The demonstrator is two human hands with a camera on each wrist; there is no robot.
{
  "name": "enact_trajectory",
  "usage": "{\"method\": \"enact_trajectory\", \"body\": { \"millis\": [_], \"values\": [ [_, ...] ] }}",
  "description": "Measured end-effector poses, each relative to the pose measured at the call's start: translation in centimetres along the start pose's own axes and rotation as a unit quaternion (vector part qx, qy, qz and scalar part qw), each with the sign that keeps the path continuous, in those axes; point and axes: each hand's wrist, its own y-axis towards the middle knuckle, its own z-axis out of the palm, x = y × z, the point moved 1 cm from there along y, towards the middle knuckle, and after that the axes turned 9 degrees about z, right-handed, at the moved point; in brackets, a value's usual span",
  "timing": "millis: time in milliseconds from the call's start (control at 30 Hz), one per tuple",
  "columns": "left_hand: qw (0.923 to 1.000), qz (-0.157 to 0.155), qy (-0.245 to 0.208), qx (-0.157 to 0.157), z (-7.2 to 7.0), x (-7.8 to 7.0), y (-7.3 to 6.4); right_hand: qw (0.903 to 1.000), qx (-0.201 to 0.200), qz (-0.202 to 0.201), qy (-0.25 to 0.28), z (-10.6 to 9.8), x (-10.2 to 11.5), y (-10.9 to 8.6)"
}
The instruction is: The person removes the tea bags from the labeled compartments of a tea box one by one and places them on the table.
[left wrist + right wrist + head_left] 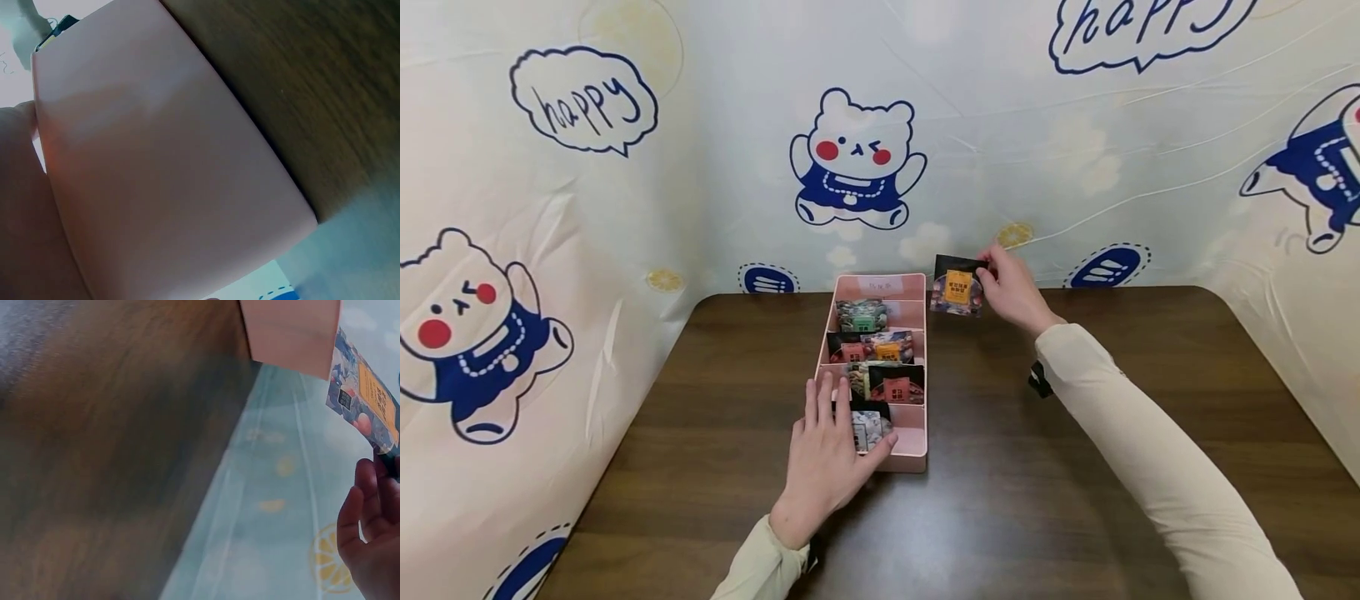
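Observation:
In the head view, my right hand pinches a small black and floral sachet with an orange label by its right side. It is held up just right of the far end of a pink divided box. My left hand rests over the near left side of this box with its fingers extended. Beside those fingers lies a grey-white sachet in the nearest compartment. Farther back are a sachet with a red label, one with a yellow label and green sachets.
The box stands on a dark wooden table. A pale printed cloth hangs behind the table and along its sides, close to the far edge. In the left wrist view, the box's plain outer wall fills most of the picture.

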Motion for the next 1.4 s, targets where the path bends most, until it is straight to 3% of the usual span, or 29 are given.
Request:
{"method": "enact_trajectory", "body": {
  "millis": [167,300,400,733,1067,1400],
  "values": [
    [1.0000,-0.003,-0.003,0.002,-0.1,-0.1,0.0,0.9970,0.059,0.047,-0.021,1.1,-1.9,-0.3],
    [0.9999,-0.005,-0.008,0.007,0.0,-0.1,0.0,0.9852,0.126,0.094,-0.069,2.4,-3.8,-0.5],
    [0.9999,-0.006,-0.008,0.012,0.0,-0.1,0.0,0.9792,0.143,0.113,-0.089,3.2,-4.7,-0.5],
    [0.9999,-0.012,-0.002,0.011,0.3,0.0,-0.1,0.9666,0.140,0.157,-0.146,4.1,-4.1,0.4],
    [0.9997,-0.016,0.000,0.016,0.3,-0.1,0.1,0.9496,0.147,0.145,-0.236,5.2,-4.0,0.9],
    [0.9997,-0.019,-0.001,0.013,0.3,0.0,-0.1,0.9538,0.117,0.147,-0.234,5.0,-4.1,0.9]
  ]
}}
